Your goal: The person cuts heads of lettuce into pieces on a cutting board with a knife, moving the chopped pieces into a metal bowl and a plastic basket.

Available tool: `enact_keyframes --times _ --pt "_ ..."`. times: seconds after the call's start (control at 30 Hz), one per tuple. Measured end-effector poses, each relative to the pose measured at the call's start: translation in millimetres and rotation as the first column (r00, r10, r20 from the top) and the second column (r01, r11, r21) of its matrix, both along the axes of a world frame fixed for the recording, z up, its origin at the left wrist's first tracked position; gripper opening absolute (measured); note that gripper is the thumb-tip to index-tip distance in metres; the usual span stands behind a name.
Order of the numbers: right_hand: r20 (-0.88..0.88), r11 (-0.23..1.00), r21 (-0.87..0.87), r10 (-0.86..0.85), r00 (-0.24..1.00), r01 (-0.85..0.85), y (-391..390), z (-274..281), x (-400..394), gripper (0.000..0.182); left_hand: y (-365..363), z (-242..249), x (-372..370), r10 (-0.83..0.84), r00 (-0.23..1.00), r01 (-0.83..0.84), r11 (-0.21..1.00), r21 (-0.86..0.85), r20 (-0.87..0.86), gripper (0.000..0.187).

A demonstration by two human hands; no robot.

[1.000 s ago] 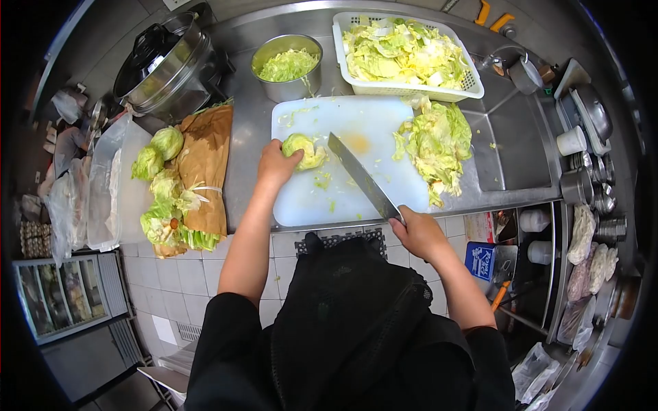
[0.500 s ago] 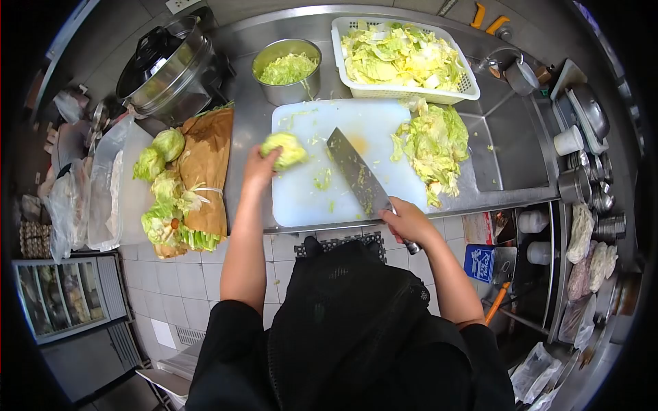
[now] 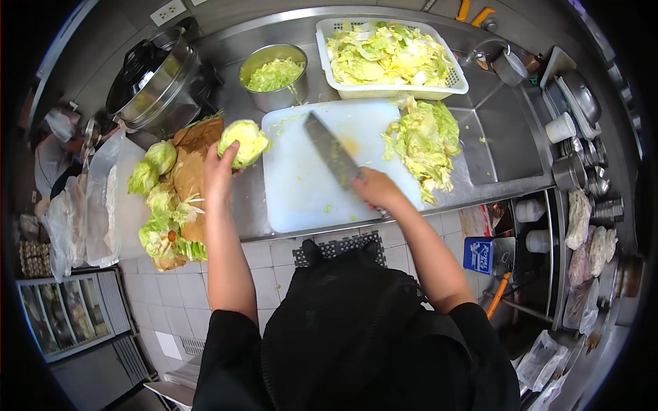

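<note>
Pointing diagonally forward-left, knife [image 3: 332, 151] (right grip [image 3: 377, 188] clenching it), left grip [image 3: 221, 168] clasping lettuce [image 3: 245, 142]

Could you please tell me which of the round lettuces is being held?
The lettuce in the left hand, by the left edge of the board; the other round ones are farther left, beside the brown paper.

Cutting board [image 3: 291, 185] passable at left, knife [image 3: 333, 152] across middle, leaves [image 3: 426, 140] blocking right
</note>
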State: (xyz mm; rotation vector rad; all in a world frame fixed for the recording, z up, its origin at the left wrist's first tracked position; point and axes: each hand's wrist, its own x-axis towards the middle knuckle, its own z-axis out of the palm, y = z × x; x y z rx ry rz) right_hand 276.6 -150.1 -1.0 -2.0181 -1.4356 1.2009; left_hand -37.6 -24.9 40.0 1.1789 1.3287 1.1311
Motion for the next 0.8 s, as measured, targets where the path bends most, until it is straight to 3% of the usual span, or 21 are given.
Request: enact_keyframes --times 0.13,0.2,0.27,0.33,0.37,0.4,0.47,0.53,0.6,0.67,0.73,0.8 --pt "-0.003 0.975 -0.016 -0.221 0.975 0.221 -35 -5 72 0.038 -9 -24 9 -0.061 0.996 0.055 0.993 -0.1 -0.063 0.044" --pt "0.012 0.956 -0.019 -0.294 0.956 0.294 -51 3 97 0.037 -11 -40 23 -0.144 0.989 0.144 0.989 0.017 -0.025 0.043" --pt "0.02 0.928 -0.021 -0.372 0.928 0.372 -62 8 105 0.037 -16 -44 42 -0.195 0.98 0.196 0.98 0.024 -0.039 0.041" --pt "0.098 0.914 0.031 -0.405 0.909 0.404 -68 20 103 0.038 -25 -47 64 -0.232 0.895 0.298 0.946 0.124 -0.382 0.039" --pt "0.095 0.913 0.028 -0.408 0.908 0.407 -72 29 96 0.038 -31 -47 72 -0.144 0.811 0.394 0.851 0.347 -0.566 0.043" --pt "0.094 0.908 0.024 -0.419 0.903 0.419 -75 27 88 0.038 -38 -50 78 -0.156 0.808 0.405 0.847 0.344 -0.568 0.043" --pt "0.204 0.963 0.131 -0.257 0.945 0.234 -79 22 72 0.035 -53 -65 82 0.005 0.611 0.554 0.712 0.432 -0.792 0.048" --pt "0.094 0.975 -0.103 -0.187 0.978 0.196 -72 56 44 0.033 -68 -77 78 -0.015 0.575 0.583 0.709 0.397 -0.818 0.049" --pt "0.152 0.996 -0.047 -0.074 0.986 0.082 -72 25 41 0.033 -82 -67 71 -0.116 0.509 0.696 0.638 0.329 -0.853 0.046" --pt "0.228 0.997 -0.074 -0.013 0.974 0.03 -67 17 36 0.035 -85 -59 65 -0.137 0.496 0.709 0.634 0.309 -0.857 0.04" --pt "0.221 0.995 -0.104 0.03 0.975 -0.007 -64 21 38 0.036 -81 -56 61 -0.228 0.632 0.654 0.67 0.352 -0.74 0.034" --pt "0.251 0.993 -0.115 0.051 0.967 -0.023 -64 21 40 0.038 -69 -65 62 -0.178 0.704 0.585 0.694 0.419 -0.688 0.028"
